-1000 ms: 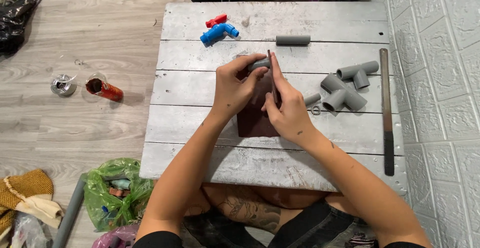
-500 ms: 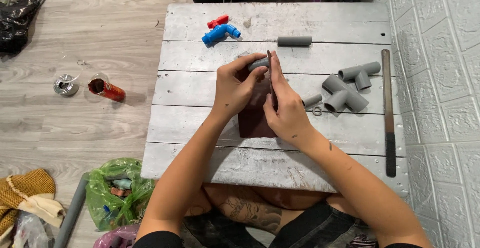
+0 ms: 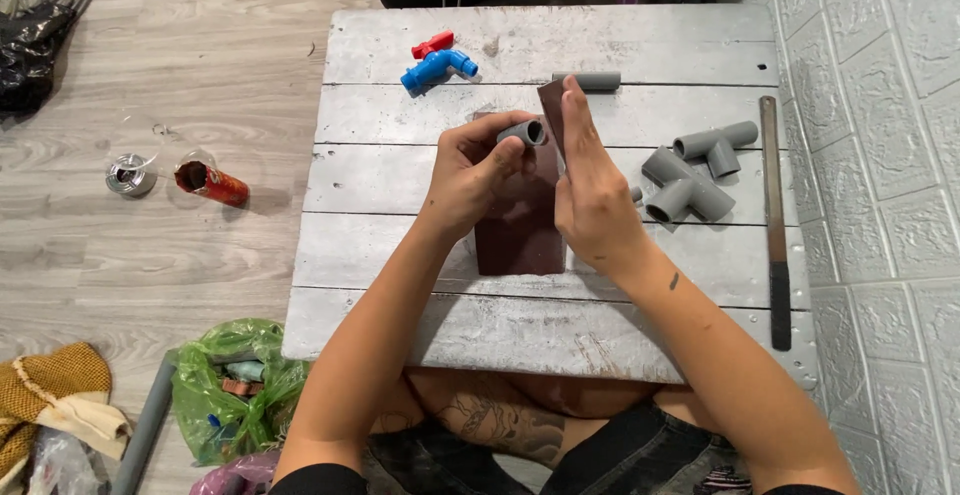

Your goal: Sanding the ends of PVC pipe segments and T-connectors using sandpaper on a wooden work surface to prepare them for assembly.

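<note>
Since the earlier frame, left hand [image 3: 475, 170] has lifted the short grey pipe piece [image 3: 522, 133], pinched in its fingers, off the brown sandpaper sheet [image 3: 520, 225], right hand [image 3: 590, 190] pressing a strip [image 3: 552, 105] beside its rim; sanding under way, next stroke needs steady contact.

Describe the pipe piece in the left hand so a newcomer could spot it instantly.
On the grey plank table, above the brown sandpaper sheet, the left hand pinches a short grey pipe stub. Unlike the tee fittings lying at the right, it is straight and held up.
</note>
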